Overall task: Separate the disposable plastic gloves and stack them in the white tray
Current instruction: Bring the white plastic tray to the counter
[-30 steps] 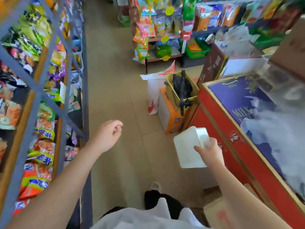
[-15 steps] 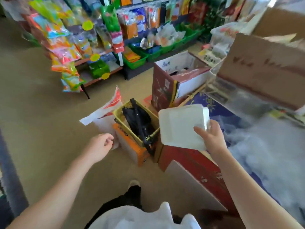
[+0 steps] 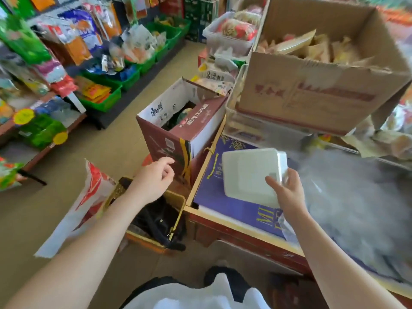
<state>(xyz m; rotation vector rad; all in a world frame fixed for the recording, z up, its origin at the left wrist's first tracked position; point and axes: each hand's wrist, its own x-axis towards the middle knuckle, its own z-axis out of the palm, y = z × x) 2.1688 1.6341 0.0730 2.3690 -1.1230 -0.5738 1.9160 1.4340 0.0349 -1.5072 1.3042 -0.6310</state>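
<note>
While your right hand [image 3: 287, 192] pinches the near corner of the smooth white rectangular foam tray [image 3: 252, 175], tilted over the purple printed box [image 3: 223, 197] on the table, your left hand [image 3: 156, 177] hangs loosely curled, holding nothing. A hazy, crinkled clear plastic heap [image 3: 356, 208], probably the gloves, lies just right. Gold lettering reads "MI".

Your right hand [image 3: 287, 192] is out ahead of you, forearm bare, thumb on top and fingers curled under the near right corner of the white tray [image 3: 249, 175], gripping it. Your left hand [image 3: 153, 179] is level with it, well apart to its left, loosely curled, thumb near the fingertips, holding nothing. Both arms extended forward.
</note>
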